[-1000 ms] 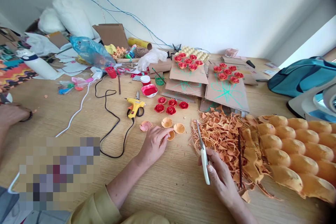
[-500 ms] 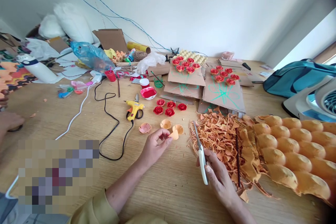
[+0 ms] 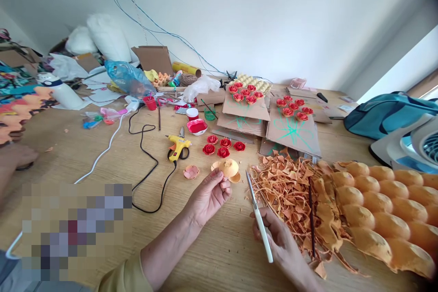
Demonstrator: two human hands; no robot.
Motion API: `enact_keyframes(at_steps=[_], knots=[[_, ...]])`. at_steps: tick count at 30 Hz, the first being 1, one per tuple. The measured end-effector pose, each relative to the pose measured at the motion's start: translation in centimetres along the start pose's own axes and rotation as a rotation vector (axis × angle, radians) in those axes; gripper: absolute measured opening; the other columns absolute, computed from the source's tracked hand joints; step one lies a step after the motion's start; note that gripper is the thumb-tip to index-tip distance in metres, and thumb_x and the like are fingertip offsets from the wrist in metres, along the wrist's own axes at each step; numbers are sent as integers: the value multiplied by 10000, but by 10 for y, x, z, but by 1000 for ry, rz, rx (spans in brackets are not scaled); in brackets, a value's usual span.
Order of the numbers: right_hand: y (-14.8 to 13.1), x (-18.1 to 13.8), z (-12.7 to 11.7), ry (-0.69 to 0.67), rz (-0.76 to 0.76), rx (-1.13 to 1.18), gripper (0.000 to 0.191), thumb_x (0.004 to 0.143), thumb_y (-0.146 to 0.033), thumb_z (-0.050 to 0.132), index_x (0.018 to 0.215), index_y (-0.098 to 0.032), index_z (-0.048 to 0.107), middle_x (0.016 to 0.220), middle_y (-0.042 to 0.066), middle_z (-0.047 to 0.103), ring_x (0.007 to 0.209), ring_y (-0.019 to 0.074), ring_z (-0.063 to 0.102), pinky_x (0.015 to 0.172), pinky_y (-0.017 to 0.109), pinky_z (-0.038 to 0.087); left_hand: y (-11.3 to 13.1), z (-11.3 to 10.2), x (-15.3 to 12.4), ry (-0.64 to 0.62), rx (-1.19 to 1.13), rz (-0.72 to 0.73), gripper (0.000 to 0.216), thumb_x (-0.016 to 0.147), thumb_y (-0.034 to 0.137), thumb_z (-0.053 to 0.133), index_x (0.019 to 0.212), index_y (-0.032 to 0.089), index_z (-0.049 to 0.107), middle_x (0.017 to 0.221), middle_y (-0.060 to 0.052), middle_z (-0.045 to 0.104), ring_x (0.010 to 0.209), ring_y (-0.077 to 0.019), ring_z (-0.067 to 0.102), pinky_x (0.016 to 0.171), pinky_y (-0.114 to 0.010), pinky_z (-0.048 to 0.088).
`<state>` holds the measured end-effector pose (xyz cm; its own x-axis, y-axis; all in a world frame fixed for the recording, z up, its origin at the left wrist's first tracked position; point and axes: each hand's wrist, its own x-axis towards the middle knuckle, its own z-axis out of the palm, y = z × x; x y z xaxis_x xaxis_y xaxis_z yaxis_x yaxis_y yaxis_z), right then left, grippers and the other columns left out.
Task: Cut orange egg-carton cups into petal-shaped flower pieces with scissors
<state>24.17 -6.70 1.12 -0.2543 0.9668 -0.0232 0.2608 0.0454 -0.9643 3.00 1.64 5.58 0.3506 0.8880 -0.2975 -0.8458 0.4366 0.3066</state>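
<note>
Room: pale wall (image 3: 290,23), wooden table (image 3: 205,269), from where I stand.
Clock centre: orange cup (image 3: 230,167), raised over table.
Left hand (image 3: 209,197): fingertips pinched on that cup.
Right hand (image 3: 278,237): 5 o'clock, curled round a white-handled cutting tool (image 3: 262,230).
Pinkish cup (image 3: 190,172): 9 o'clock.
Red flowers (image 3: 225,143): five on table, 11 to 12.
Glue gun (image 3: 178,145): yellow, 10 o'clock.
Scraps (image 3: 284,191): orange heap, 4 o'clock.
Egg tray (image 3: 383,214): orange, 3 to 4, beside scraps.

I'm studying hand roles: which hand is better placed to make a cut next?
Probably the right hand: it holds the white-handled cutting tool, blade pointing forward, while the left hand is occupied pinching an orange cup.
</note>
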Motion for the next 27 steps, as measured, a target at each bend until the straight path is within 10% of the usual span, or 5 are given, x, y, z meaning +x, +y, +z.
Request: enact_keyframes(at_steps=[27], knots=[[-13,0,4,-150,-15,-36,426,931,-616,449,809,-210,487,771,8,500,707,171,449,647,288,395,-5,6,-11,-38,471,195,193,740,201,784,770,134,605,681,-4,643,612,-67,536,606,-190,409]])
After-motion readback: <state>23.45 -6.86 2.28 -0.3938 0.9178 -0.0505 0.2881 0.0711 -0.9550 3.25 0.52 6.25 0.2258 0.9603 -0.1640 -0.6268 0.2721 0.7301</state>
